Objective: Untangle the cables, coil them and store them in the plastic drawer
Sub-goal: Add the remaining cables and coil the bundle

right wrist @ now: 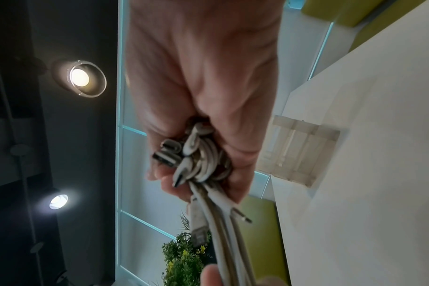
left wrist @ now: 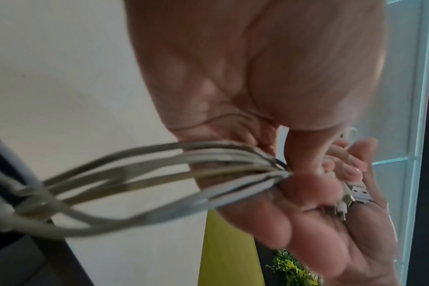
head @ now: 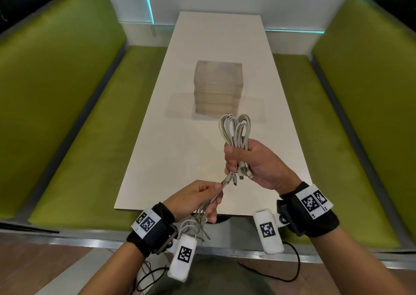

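White cylindrical wrist cameras [head: 183, 256] with black square code markers hang nearest, no readable writing on them. The left hand [head: 198, 196] pinches the trailing strands of the bundle of pale grey and white cables [head: 236, 134] above the near edge of the long white table [head: 202, 148]. The right hand [head: 252, 161] clenches the looped part, plugs poking out below. The translucent plastic drawer unit [head: 218, 87] stands further back on the table, apart from both hands

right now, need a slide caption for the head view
Both hands grip a bundle of white cables above the white table, the closed plastic drawer unit waiting beyond.
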### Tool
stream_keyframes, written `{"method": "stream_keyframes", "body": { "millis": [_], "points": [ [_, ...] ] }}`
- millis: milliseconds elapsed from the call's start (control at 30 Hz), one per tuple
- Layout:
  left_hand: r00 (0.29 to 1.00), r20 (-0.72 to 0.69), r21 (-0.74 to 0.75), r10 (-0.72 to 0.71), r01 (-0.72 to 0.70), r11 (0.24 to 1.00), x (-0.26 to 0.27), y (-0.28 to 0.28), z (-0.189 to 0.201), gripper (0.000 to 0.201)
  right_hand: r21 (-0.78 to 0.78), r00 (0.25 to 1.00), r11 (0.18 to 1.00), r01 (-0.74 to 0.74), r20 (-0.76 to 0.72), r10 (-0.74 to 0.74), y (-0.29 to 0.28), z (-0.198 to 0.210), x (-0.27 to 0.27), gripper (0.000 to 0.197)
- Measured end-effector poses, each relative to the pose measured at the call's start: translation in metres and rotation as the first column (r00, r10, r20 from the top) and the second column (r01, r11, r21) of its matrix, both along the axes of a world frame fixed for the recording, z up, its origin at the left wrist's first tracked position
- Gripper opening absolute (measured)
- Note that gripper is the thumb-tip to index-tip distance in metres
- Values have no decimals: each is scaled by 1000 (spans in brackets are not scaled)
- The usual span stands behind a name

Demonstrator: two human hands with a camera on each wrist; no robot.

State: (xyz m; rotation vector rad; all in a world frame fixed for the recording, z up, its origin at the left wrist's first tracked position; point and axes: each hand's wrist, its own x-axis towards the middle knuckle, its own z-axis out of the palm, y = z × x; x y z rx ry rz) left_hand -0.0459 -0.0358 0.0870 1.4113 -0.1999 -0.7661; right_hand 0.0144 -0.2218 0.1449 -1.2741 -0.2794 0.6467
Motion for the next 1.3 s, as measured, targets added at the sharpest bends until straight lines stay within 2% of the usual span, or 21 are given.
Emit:
{"method": "stream_keyframes", "body": {
  "millis": [133,300,400,500,567,700,800,900,967,1033,1100,1167,1233,1300],
  "points": [
    [998,55,86,27,-32,996,1,-1,1,39,-38,1000,999,18,16,-17,-1,1,2,22],
    [1000,9,127,-13,12,992,4,2,5,38,-293,969,955,-48,218,116,-14,22,8,24],
    [999,37,92,21,-24,995,7,4,9,38,-549,917,831,-89,281,284,-19,34,13,23],
    [998,40,14,56,-57,998,10,6,11,33,-765,812,603,-224,196,550,-13,36,15,9],
    [999,24,-30,41,-40,999,11,6,11,30,-840,767,479,-255,126,629,-10,34,15,13],
    [998,-16,-111,67,-69,991,12,3,10,27,-883,768,407,-235,88,635,-3,29,12,37],
    [999,-53,-182,4,-13,983,10,5,7,22,-901,752,402,-163,150,641,4,26,9,41],
    [985,-121,-314,-122,79,946,13,11,5,51,-910,661,383,-157,191,725,3,26,9,24],
    [965,-202,-362,-167,85,928,15,16,7,84,-940,623,284,-188,110,775,1,27,9,11],
    [938,-280,-344,-204,100,934,19,17,8,114,-972,580,170,-163,45,814,3,26,9,9],
    [920,-307,-251,-244,169,953,21,10,8,121,-985,512,77,-153,-13,859,11,25,5,6],
    [921,-263,-69,-288,280,957,20,1,10,101,-989,456,-17,-148,-83,886,21,21,2,12],
    [937,-203,104,-283,308,946,18,-6,13,66,-982,418,-70,-178,-139,898,27,18,0,12],
    [960,-151,165,-235,259,952,15,-5,13,35,-951,457,0,-310,-149,877,26,15,3,14]
  ]
}}
